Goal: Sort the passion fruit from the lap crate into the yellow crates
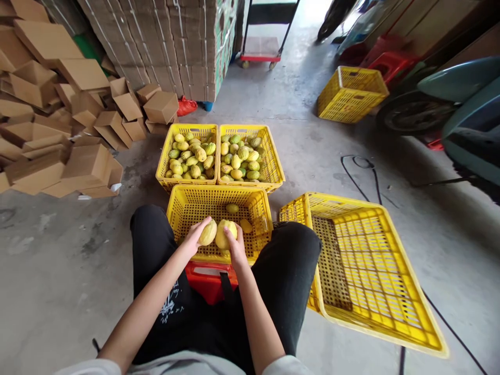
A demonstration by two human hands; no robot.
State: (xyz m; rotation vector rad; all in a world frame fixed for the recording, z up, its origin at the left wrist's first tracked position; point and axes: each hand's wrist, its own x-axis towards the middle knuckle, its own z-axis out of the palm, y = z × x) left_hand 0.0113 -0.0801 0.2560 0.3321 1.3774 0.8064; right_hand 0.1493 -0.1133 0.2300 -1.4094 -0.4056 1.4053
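Two fruits in hand over the near crate (187,208).
Left hand (194,237) cups one fruit (208,232), right hand (236,247) wraps another (224,233); likely light, firm, smooth-skinned — grip round the middle.

Bright daylight from top, overexposed doorway, soft shadows, wide-angle bending at edges, sharp focus

Left forearm: bare, enters from 7 o'clock, runs up toward centre. Left hand (194,237): fingers curled, closed around a rounded object, thumb on top. Right forearm: bare, enters from 6 o'clock, angled slightly toward 11 o'clock. Right hand (235,246): fingers wrapped closed in a grip, back of hand facing the camera. Hands: just beside each other, near centre, knuckles apart. Legs: in black trousers, knees spread toward 10 and 2 o'clock, seated posture.
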